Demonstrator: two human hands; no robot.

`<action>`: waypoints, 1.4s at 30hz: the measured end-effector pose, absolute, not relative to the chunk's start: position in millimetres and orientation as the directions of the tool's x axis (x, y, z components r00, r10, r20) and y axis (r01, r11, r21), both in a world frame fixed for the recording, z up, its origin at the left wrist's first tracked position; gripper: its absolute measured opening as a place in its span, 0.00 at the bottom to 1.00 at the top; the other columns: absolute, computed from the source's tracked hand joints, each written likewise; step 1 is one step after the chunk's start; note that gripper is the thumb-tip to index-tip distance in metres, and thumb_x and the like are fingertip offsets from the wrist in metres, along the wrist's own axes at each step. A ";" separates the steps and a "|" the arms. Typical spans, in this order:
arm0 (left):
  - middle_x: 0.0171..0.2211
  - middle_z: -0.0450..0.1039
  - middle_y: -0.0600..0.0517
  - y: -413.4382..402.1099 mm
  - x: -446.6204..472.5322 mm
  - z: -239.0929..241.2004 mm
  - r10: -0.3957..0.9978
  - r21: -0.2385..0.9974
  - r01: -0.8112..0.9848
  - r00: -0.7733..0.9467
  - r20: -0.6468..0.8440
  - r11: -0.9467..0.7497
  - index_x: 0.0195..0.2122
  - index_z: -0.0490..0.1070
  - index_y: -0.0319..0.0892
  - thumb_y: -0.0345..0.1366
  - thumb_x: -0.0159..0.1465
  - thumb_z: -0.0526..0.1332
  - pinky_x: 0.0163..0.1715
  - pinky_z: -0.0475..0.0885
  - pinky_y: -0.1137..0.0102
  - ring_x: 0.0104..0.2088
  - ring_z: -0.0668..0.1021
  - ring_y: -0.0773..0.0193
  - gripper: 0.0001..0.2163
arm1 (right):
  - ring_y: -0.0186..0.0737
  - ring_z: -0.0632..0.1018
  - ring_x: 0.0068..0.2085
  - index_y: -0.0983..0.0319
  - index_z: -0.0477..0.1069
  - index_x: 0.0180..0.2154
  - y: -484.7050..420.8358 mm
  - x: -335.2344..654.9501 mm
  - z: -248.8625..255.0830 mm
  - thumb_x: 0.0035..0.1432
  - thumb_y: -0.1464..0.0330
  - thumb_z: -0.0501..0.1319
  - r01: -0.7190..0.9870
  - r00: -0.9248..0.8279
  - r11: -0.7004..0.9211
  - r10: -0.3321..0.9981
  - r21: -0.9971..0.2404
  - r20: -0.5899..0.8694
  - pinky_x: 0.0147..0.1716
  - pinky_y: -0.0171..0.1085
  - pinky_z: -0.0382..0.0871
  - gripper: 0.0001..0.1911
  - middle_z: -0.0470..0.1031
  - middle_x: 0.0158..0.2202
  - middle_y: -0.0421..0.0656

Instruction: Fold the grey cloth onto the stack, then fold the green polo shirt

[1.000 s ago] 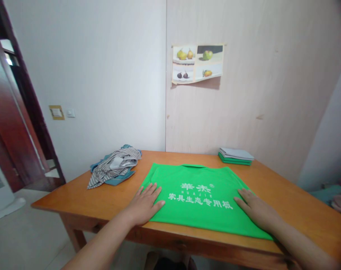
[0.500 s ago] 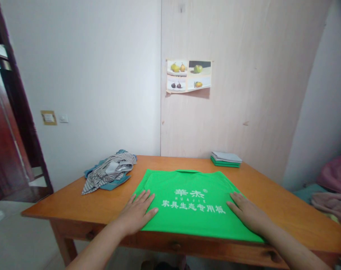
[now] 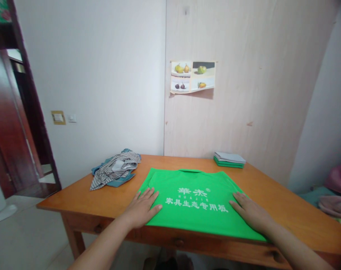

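Observation:
A bright green shirt (image 3: 198,219) with white lettering lies flat on the wooden table, its collar toward the wall and its lower edge along the table's front. My left hand (image 3: 143,206) rests palm down on the shirt's left edge, fingers spread. On the right edge lies my right hand (image 3: 249,210), also flat with its fingers stretched out. Neither hand grips the cloth.
The wooden table (image 3: 274,202) stands against the wall. Crumpled striped and blue clothes (image 3: 116,168) are heaped at its back left. A folded stack of grey and green cloth (image 3: 229,159) sits at the back right. Drawers with knobs line the table's front.
The whole view has shifted slightly, so everything appears a little farther right. Both hands stay flat on the shirt's edges, and the shirt looks unchanged.

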State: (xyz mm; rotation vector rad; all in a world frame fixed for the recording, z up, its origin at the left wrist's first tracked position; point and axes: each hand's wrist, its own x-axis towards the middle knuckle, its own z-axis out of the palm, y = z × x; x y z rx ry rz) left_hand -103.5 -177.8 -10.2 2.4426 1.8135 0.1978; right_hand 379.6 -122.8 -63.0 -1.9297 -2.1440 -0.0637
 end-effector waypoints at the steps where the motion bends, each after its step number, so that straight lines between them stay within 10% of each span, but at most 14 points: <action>1: 0.72 0.41 0.48 -177.6 -103.9 -10.8 0.956 0.151 0.944 0.288 0.052 -0.293 0.70 0.50 0.48 0.65 0.67 0.38 0.67 0.42 0.50 0.71 0.46 0.52 0.38 | 0.53 0.57 0.68 0.69 0.61 0.65 -122.7 379.6 -63.0 0.64 0.45 0.42 0.983 -0.087 0.119 0.973 -0.140 0.216 0.67 0.51 0.51 0.42 0.58 0.67 0.54; 42: 0.71 0.43 0.46 -172.9 -104.8 -1.5 0.956 0.150 0.946 0.294 -0.016 -0.288 0.70 0.51 0.46 0.64 0.66 0.41 0.67 0.44 0.49 0.71 0.48 0.50 0.38 | 0.54 0.61 0.67 0.70 0.62 0.64 -117.4 380.2 -51.4 0.63 0.46 0.46 0.969 -0.079 0.112 0.985 -0.218 0.155 0.65 0.49 0.55 0.41 0.59 0.67 0.56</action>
